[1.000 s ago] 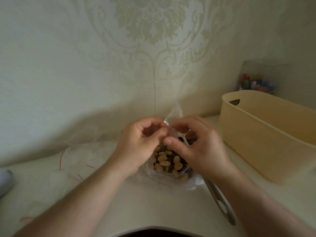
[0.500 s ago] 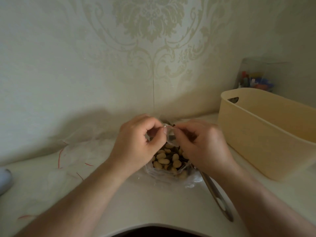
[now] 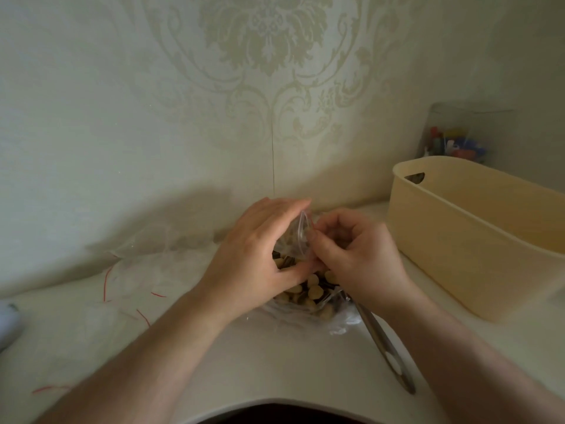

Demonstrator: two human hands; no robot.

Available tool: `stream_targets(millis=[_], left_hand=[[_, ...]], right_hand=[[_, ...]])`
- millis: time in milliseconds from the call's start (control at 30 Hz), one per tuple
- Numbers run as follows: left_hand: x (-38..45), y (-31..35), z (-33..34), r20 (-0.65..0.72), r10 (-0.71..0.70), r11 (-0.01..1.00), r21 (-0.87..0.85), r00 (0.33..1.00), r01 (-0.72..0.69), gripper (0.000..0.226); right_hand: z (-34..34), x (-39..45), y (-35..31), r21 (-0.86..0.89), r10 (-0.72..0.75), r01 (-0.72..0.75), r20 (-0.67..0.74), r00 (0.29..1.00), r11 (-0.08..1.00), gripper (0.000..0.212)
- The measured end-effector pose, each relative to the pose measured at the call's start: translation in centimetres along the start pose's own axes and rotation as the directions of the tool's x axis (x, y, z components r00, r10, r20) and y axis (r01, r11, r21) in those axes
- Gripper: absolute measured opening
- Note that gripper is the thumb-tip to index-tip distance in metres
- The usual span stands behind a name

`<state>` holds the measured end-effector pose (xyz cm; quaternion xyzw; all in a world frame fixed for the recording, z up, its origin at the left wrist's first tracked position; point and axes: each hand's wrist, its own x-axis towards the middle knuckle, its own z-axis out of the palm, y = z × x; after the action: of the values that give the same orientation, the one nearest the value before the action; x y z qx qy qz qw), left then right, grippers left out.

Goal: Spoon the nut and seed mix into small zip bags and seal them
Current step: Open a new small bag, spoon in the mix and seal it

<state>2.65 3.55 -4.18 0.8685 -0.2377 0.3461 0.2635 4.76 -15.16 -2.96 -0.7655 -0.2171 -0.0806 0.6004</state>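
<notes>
A small clear zip bag [image 3: 301,237] stands upright between my hands, above the nut and seed mix [image 3: 308,290] that lies in a crumpled clear bag [image 3: 333,319] on the table. My left hand [image 3: 260,258] holds the small bag from the left, fingers along its far side and thumb at its lower edge. My right hand [image 3: 354,255] pinches the bag's right edge between thumb and forefinger. A metal spoon [image 3: 386,350] lies on the table under my right wrist, its bowl end hidden in the mix.
A beige plastic basket [image 3: 477,240] stands at the right. Behind it is a clear container with coloured items [image 3: 455,142]. Several flat zip bags with red strips [image 3: 122,280] lie at the left. A white object [image 3: 7,322] sits at the left edge. The wall is close behind.
My left hand has spread its fingers round the small bag's far side and thumb below, where before both hands pinched its top. The bag now stands taller between my hands.
</notes>
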Motion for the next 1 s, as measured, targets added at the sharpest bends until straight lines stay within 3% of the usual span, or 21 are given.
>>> stream_targets(millis=[100,200,300,400,467,533,667,767,867,1000], left_hand=[[0.0,-0.3,-0.2,-0.046,0.024,1.000,0.020,0.999,-0.023,0.064],[0.0,-0.5,-0.6,-0.085,-0.047,0.999,-0.011,0.995,0.046,0.066],[-0.2,-0.8,-1.2,-0.088,-0.171,0.980,-0.121,0.981,0.160,0.070],[-0.3,-1.3,-1.5,-0.075,-0.286,0.943,-0.196,0.955,0.267,0.069],[-0.3,-1.4,-1.5,-0.078,-0.333,0.922,-0.235,0.940,0.307,0.065],[-0.3,-1.5,-1.4,-0.059,-0.355,0.905,-0.271,0.933,0.328,0.059],[-0.4,-1.7,-1.2,0.057,-0.391,0.879,-0.274,0.919,0.391,0.067],[-0.4,-1.7,-0.8,0.122,-0.405,0.873,-0.245,0.906,0.423,0.074],[-0.4,-1.8,-0.3,0.145,-0.420,0.872,-0.210,0.896,0.443,0.083],[-0.6,-2.0,0.0,0.167,-0.428,0.871,-0.185,0.888,0.455,0.094]], right_hand=[[-0.4,0.0,-0.2,-0.071,-0.058,0.058,0.008,0.998,0.996,0.015],[-2.1,0.4,-0.2,-0.153,-0.114,0.116,0.020,0.993,0.981,0.017],[-4.7,0.8,0.4,-0.340,-0.039,0.107,0.201,0.979,0.934,0.027],[-6.5,0.7,1.3,-0.591,0.098,0.205,0.439,0.893,0.780,0.051],[-6.8,0.6,1.5,-0.659,0.217,0.242,0.534,0.817,0.712,0.054],[-6.6,0.5,1.6,-0.672,0.283,0.263,0.588,0.758,0.692,0.046],[-6.4,0.4,1.4,-0.640,0.292,0.246,0.614,0.733,0.728,0.039],[-6.3,0.5,1.3,-0.512,0.154,0.160,0.516,0.843,0.844,0.044],[-4.8,1.2,2.4,-0.415,-0.079,0.198,0.287,0.955,0.888,0.038],[-3.7,2.6,2.4,-0.594,-0.309,0.422,0.288,0.906,0.684,0.029]])
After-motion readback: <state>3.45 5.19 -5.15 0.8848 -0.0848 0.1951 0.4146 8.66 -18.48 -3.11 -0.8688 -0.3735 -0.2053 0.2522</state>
